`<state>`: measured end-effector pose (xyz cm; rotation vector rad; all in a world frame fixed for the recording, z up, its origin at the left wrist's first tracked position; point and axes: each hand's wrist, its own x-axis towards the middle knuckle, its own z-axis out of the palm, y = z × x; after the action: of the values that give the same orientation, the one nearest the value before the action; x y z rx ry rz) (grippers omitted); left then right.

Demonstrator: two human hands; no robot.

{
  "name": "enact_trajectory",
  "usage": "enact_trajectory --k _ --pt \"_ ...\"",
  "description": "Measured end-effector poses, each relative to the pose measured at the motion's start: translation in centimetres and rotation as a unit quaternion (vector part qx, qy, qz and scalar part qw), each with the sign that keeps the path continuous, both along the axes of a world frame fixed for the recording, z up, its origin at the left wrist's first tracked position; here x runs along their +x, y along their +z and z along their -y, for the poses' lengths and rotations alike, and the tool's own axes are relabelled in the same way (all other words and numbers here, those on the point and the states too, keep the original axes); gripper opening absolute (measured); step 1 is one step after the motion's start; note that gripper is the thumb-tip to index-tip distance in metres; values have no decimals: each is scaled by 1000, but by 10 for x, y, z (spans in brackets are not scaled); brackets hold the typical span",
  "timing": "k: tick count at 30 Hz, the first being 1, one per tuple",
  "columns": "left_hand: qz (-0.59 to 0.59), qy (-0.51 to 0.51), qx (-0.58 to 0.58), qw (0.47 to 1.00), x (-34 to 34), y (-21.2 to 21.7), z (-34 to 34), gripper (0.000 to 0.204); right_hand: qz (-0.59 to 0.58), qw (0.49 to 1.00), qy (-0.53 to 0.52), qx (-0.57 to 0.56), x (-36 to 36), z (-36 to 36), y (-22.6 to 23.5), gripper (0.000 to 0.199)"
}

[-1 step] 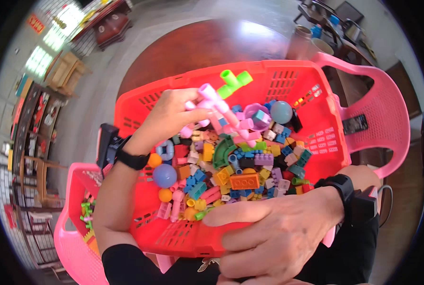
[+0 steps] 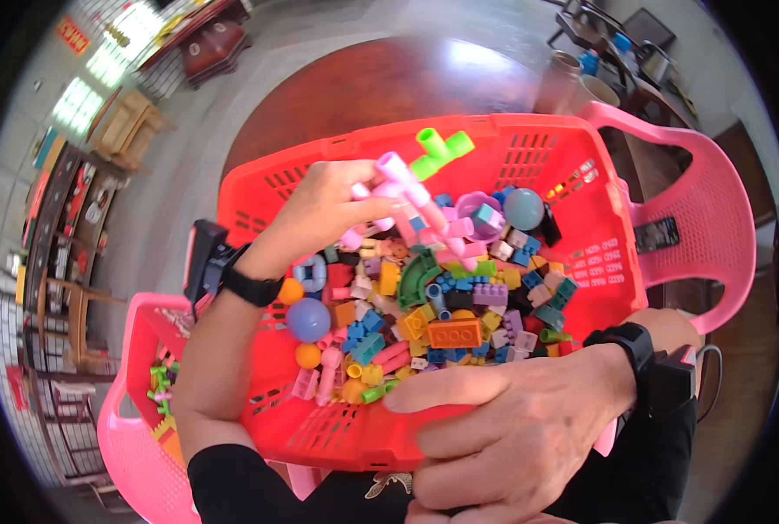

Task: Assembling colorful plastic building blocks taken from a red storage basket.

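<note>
My left hand (image 2: 329,203) is closed round a joined piece of pink toy pipe (image 2: 418,197), raised over the red basket (image 2: 381,131). A bright green branched pipe piece (image 2: 438,154) sticks up at its far end. Below lie many mixed building blocks, among them an orange brick (image 2: 454,334), a green curved piece (image 2: 418,278) and a purple ball (image 2: 308,320). My right hand (image 2: 516,428) is over the basket's near edge, index finger stretched left and the other fingers loosely bent. Nothing shows in it; its palm side is hidden.
A round brown table (image 2: 320,87) stands beyond the basket. On the right, a pink plastic chair (image 2: 713,201) carries a dark phone or remote (image 2: 658,235). Another pink chair (image 2: 141,454), at the left, holds a smaller container with more toy pieces (image 2: 162,384).
The whole view has shifted slightly, so the basket sits a little further right in the picture. Both hands and the pink pipe piece keep nearly the same pose.
</note>
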<state>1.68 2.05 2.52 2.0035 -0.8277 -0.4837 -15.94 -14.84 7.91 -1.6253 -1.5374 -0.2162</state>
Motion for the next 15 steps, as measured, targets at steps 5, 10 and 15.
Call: enact_trajectory --k 5,10,15 --pt "58 -13 -6 998 6 -5 -6 26 16 999 5 -36 0 1 13 12" --pt "11 -32 -25 999 8 -8 2 27 17 999 -30 -33 -3 3 16 12" --pt "56 -42 12 997 9 -3 2 25 6 998 -24 -59 4 3 10 8"
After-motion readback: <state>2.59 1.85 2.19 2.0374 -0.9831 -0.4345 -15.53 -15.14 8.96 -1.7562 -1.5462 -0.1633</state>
